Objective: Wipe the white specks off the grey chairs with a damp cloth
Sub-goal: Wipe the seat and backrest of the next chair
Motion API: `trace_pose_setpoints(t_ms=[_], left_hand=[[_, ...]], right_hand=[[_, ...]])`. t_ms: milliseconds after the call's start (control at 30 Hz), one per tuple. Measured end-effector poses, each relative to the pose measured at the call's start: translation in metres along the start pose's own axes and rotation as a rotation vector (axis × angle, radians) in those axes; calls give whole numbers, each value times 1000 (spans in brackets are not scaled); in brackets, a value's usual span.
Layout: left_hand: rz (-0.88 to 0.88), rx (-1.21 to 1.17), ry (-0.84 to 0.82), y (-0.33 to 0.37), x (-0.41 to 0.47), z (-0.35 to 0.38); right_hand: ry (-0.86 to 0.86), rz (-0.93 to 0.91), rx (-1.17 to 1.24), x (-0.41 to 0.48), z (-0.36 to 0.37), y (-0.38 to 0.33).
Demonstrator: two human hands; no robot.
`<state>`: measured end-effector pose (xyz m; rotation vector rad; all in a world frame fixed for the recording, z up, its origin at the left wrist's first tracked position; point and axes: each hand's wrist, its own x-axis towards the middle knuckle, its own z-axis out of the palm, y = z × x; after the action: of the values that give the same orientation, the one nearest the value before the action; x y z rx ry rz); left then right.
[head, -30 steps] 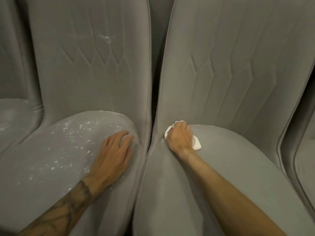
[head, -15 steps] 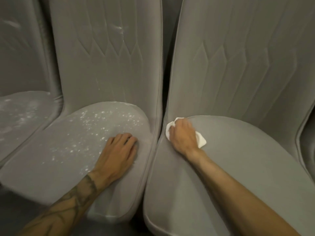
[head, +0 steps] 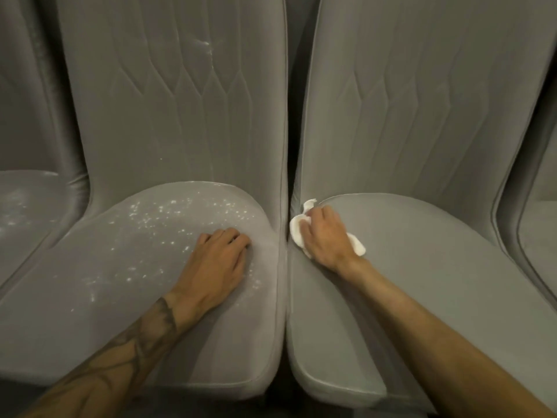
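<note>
My right grip (head: 327, 236) clutches the cloth (head: 297, 233) at the inner seat edge of the right chair (head: 428, 273); my left grip (head: 217, 263) rests released on the left chair (head: 90, 312) among white specks (head: 168, 218). I'd press firmly, in short strokes.

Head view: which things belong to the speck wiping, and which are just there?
Job: crumpled white cloth; right hand gripping it; grey fabric seat beneath; white-speckled grey middle seat; speckled far-left seat.
Just there: grey chair edge, far right; no specks visible.
</note>
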<state>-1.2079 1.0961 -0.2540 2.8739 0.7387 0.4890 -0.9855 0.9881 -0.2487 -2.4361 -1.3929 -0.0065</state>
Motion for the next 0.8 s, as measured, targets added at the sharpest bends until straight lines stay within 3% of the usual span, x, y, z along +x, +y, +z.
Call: trace_pose_setpoints(t_ms=[67,233,467,667,800], left_hand=[[48,-22,-17,-7,0,0],[137,-107,-36,-27,-1,1],[203,-207,-76,-85,-19,-21],[94,-95,-78,-172,-36,-48],[78,-28,-65,-230,-35,-65]], right_hand=[[31,44,4,-9,7,-12],[5,-77,-13,-67,28,-72],[132,65,132,-68,25,-123],[203,471,-16,-37,38,-169],[85,265,-74,-43,51,-201]])
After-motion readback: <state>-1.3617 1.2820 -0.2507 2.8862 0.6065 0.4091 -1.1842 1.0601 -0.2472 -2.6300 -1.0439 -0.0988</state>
